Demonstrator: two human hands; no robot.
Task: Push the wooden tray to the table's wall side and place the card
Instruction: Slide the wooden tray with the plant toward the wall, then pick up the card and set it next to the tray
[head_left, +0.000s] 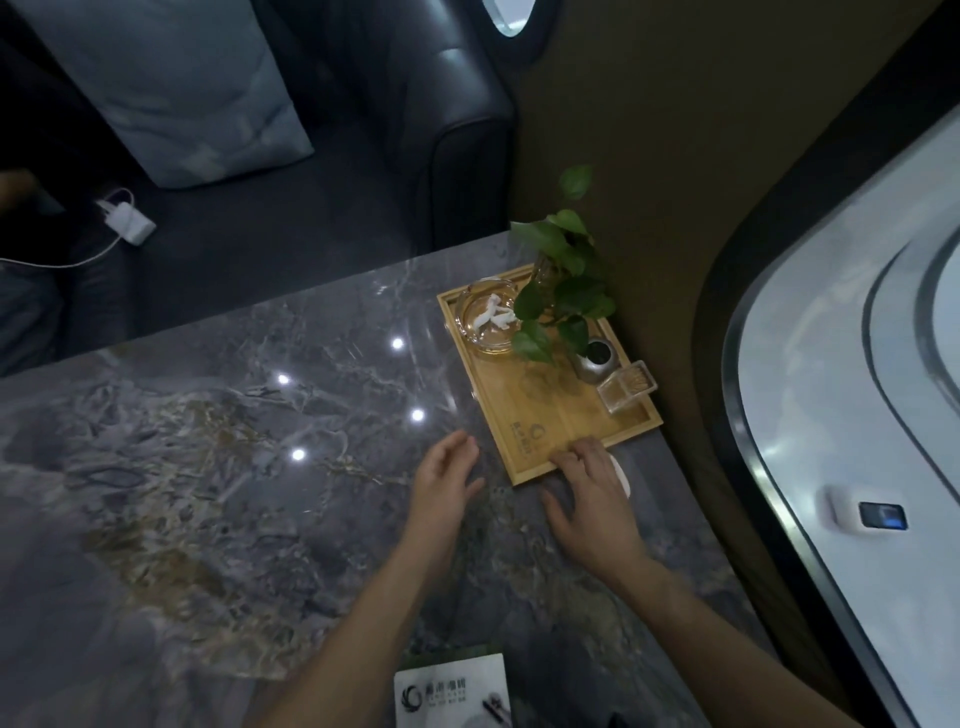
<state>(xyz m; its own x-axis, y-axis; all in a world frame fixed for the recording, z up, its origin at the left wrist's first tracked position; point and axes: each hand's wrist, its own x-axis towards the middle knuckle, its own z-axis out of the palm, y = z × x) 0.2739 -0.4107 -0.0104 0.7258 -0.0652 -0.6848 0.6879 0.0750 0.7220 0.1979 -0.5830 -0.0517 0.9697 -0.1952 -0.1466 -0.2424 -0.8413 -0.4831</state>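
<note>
A wooden tray (524, 421) lies on the grey marble table (234, 467), its right side against the brown wall (675, 260). It carries a glass ashtray (488, 322), a green plant (563, 291), a small dark pot (597, 358) and a clear toothpick box (626, 387). My right hand (592, 493) rests with its fingertips on the tray's near edge, over a white round object (623, 475). My left hand (447, 473) hovers open just left of the tray's near corner. A white printed card (452, 691) lies at the table's near edge.
A dark leather sofa (363, 156) with a pale cushion (171, 88) stands beyond the table, with a white charger (130, 221) and cable on its seat. A curved window (857, 364) with a small white device (862, 512) fills the right side.
</note>
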